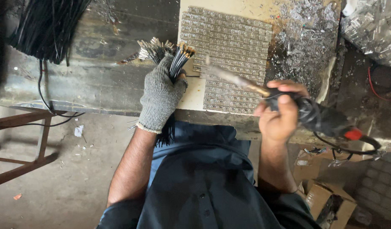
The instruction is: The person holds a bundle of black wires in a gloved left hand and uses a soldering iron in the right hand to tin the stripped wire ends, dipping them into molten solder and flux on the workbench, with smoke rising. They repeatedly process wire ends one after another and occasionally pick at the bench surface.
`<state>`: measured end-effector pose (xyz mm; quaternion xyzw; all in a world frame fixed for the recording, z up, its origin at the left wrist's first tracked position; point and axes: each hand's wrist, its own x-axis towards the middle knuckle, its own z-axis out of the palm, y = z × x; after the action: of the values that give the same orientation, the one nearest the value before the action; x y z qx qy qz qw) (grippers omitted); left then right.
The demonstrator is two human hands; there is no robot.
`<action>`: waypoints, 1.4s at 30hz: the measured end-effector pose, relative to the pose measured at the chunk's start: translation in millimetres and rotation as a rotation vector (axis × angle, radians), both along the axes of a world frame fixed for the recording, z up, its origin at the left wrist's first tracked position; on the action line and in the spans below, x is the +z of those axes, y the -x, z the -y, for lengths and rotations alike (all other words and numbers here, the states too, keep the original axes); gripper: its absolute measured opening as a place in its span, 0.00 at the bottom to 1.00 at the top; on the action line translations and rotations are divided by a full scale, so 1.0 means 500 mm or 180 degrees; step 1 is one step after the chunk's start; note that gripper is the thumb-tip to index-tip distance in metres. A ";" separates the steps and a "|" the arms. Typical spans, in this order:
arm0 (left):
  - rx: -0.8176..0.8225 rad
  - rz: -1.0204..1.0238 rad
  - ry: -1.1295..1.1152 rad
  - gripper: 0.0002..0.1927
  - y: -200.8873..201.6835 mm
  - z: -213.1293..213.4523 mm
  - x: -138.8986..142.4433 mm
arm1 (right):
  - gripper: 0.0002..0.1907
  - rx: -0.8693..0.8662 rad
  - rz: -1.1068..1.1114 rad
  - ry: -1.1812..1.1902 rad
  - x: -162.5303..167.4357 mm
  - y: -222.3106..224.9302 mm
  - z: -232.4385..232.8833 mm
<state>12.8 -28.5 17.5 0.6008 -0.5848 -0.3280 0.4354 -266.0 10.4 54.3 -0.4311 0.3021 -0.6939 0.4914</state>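
While the gloved left hand [161, 95] clamped a bundle of thin wires [178, 63] upright at the near edge of the bench [98, 80], the bare right hand [278, 112] closed around a soldering iron [314, 114], its tip [210, 63] over a board of small metal pieces [233, 63] just right of the bundle. Any slip likely risked scorching the glove or neighbouring wires.

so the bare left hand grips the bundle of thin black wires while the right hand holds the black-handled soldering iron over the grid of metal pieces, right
Not quite: the head view shows the left hand wears a grey knitted glove. It does grip the bundle of thin black wires, and the bare right hand holds the black-handled soldering iron over the grid of metal pieces.
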 end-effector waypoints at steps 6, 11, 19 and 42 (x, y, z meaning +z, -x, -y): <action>-0.0038 0.0056 0.0133 0.17 0.000 -0.001 0.008 | 0.10 -0.0265 0.0057 0.0050 -0.034 0.091 0.003; 0.0235 0.0091 0.0018 0.10 -0.081 -0.035 0.048 | 0.11 -0.0735 -0.0039 -0.0007 -0.003 0.218 -0.025; -0.0488 -0.1396 -0.0313 0.17 -0.088 -0.020 0.038 | 0.11 -0.1505 -0.0315 -0.0348 0.003 0.317 -0.007; 0.0135 -0.2534 -0.0866 0.08 -0.055 -0.038 -0.005 | 0.09 -0.1560 -0.0447 -0.0528 0.033 0.272 0.038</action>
<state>40.3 -9.5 15.0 0.4911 -0.3098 -0.5997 0.5507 -401.8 -8.8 70.6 -0.3504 0.4867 -0.7334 0.3202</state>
